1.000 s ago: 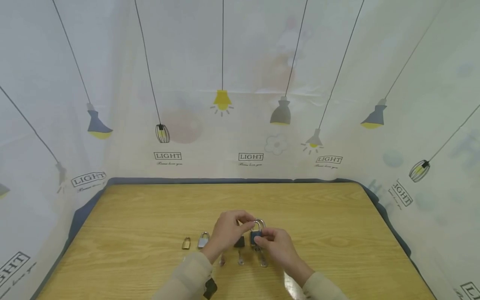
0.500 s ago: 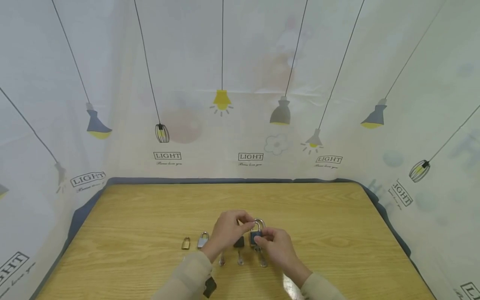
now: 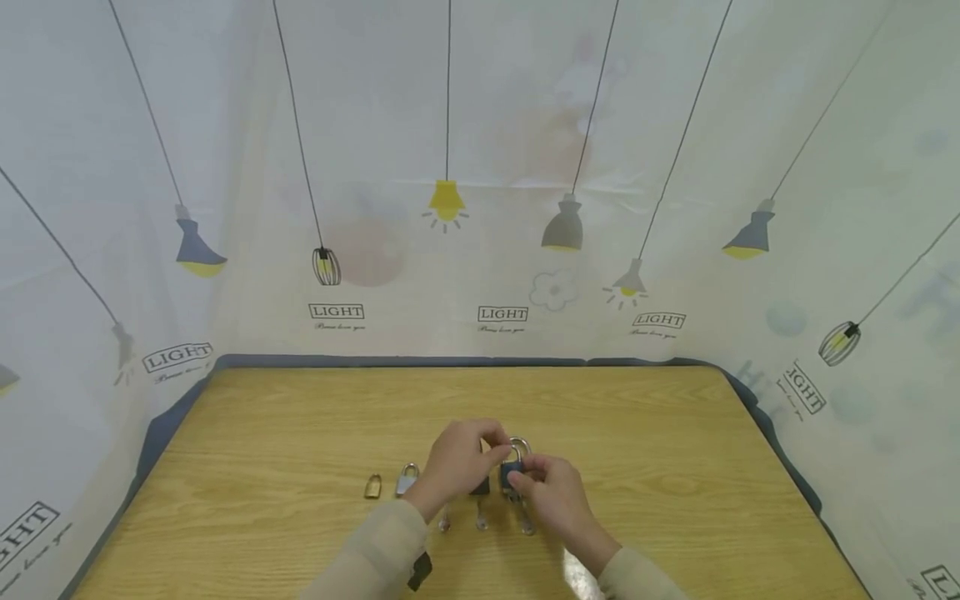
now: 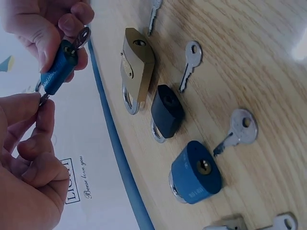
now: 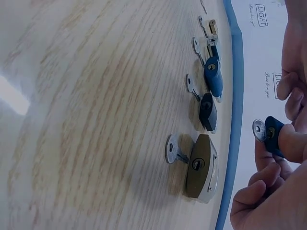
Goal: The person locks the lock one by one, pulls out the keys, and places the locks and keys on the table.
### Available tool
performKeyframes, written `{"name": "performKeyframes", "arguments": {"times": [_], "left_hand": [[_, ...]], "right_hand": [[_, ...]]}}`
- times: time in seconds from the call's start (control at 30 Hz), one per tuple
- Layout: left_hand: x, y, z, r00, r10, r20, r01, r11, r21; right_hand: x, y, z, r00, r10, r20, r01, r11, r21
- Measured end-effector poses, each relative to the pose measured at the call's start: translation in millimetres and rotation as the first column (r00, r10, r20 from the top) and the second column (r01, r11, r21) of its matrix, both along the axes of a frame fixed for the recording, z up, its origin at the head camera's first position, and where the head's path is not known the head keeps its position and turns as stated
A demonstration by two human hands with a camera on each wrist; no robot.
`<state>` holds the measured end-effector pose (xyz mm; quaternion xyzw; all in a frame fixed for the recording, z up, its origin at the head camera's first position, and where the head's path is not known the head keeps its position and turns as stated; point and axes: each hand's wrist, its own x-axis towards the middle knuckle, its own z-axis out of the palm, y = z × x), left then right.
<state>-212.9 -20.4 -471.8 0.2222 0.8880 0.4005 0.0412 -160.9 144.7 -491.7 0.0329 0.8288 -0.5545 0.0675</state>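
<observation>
My right hand grips the body of a small blue padlock, held up above the table. A key sits in the keyhole at its bottom. From the other side my left hand pinches the padlock's shackle between thumb and fingertip. The fingers cover part of the shackle in the left wrist view. In the right wrist view the thumb lies along the blue body, and the round key head points toward the camera.
Several padlocks stand in a row on the wooden table: a large brass padlock, a black padlock, a larger blue padlock, a silver padlock and a small brass padlock. Loose keys, one a round-headed key, lie before them.
</observation>
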Motion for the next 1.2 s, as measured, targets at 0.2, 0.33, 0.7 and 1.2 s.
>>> {"name": "performKeyframes", "arguments": {"times": [0.2, 0.33, 0.7, 1.2], "left_hand": [[0.0, 1, -1.0, 0.997, -0.027, -0.066, 0.025, 0.999, -0.043], [0.3, 1, -1.3, 0.996, -0.029, -0.084, 0.025, 0.999, -0.043], [3.3, 1, -1.3, 0.997, -0.045, -0.056, 0.041, 0.997, -0.065], [4.9, -1, -7.1, 0.999, 0.011, -0.033, -0.012, 0.999, -0.036]], "right_hand": [[0.9, -4, 0.8, 1.0, -0.023, 0.004, 0.023, 1.0, 0.006], [1.3, -6, 1.3, 0.999, -0.047, 0.004, 0.047, 0.999, 0.003], [1.5, -2, -2.8, 1.0, -0.009, -0.007, 0.009, 1.0, -0.021], [-2.2, 5, -7.2, 0.999, 0.045, 0.01, -0.044, 0.998, -0.039]]}}
